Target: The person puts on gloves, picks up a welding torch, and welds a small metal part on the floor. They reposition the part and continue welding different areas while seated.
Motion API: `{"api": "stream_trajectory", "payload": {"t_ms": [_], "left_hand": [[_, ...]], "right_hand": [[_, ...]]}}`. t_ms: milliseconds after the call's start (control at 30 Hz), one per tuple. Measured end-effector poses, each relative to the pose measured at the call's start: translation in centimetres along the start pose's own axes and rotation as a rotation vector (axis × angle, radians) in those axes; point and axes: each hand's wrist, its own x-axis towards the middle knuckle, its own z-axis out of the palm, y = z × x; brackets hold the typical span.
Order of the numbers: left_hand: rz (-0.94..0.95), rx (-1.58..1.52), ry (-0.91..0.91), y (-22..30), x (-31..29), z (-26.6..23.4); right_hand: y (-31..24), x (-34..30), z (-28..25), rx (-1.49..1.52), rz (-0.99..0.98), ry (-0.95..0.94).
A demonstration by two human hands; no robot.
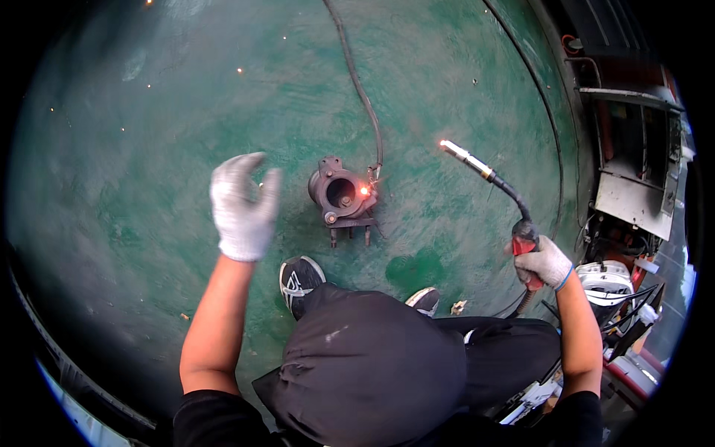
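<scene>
My right hand [545, 262], in a light work glove, is closed round the red and black handle of a welding torch [477, 165]. The torch's neck points up and left, and its tip glows orange. Left of the metal part, my gloved left hand [242, 208] is raised with thumb and fingers apart, holding nothing. Between my hands, on the floor, sits a dark rusty metal housing [328, 186] with a round opening, bolts and short legs. A spot on its right side glows bright orange. A clamp [374, 174] at the end of a cable is attached beside that spot.
The clamp's dark cable [354, 71] runs away across the green floor [171, 127], where several sparks are scattered. Another cable [540, 82] curves along the right. Farther right stand a metal cabinet [633, 201] and cluttered equipment [607, 279]. My shoes [302, 287] are just nearer than the housing.
</scene>
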Motion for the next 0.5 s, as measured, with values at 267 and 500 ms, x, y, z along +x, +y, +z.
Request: {"api": "stream_trajectory", "payload": {"t_ms": [267,500], "left_hand": [[-0.129,0.366,-0.321,-5.1,-5.3,0.1],[-0.036,0.229,-0.256,-5.4,-5.2,1.9]], "right_hand": [[1.4,3.0,0.0,0.072,-0.084,-0.222],[-0.4,3.3,0.5,0.008,-0.134,-0.281]]}}
